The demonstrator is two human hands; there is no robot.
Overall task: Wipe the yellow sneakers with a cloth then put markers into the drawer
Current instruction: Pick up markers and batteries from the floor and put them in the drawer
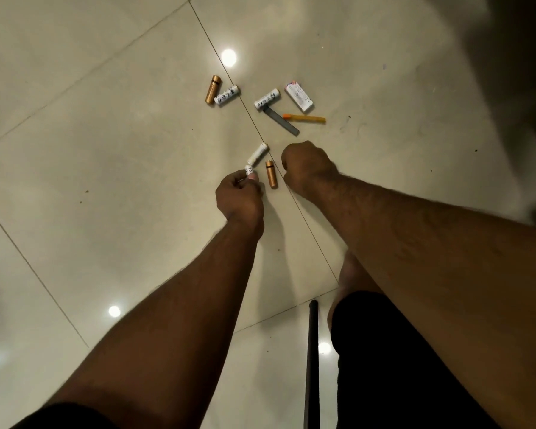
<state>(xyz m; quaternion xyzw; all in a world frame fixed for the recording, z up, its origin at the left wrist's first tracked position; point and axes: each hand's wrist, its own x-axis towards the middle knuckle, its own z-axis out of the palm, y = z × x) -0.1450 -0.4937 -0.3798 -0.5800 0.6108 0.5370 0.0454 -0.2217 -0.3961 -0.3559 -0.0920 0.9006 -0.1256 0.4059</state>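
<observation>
Small items lie scattered on a pale tiled floor (pixel 106 150). My left hand (pixel 239 198) pinches the end of a white battery (pixel 248 173) at its fingertips. A second white battery (pixel 257 153) lies just beyond it, and a copper battery (pixel 271 178) lies between my hands. My right hand (pixel 307 168) is curled into a fist, knuckles up, just right of the copper battery; nothing shows inside it. An orange marker-like stick (pixel 305 118) lies further out. No sneakers, cloth or drawer are in view.
Further out lie a copper battery (pixel 212 89), two white batteries (pixel 227 96) (pixel 267 100), a small white box (pixel 298 96) and a grey flat strip (pixel 283 122). A black rod (pixel 312 360) stands beside my dark-clothed knee (pixel 384 351) at the lower right.
</observation>
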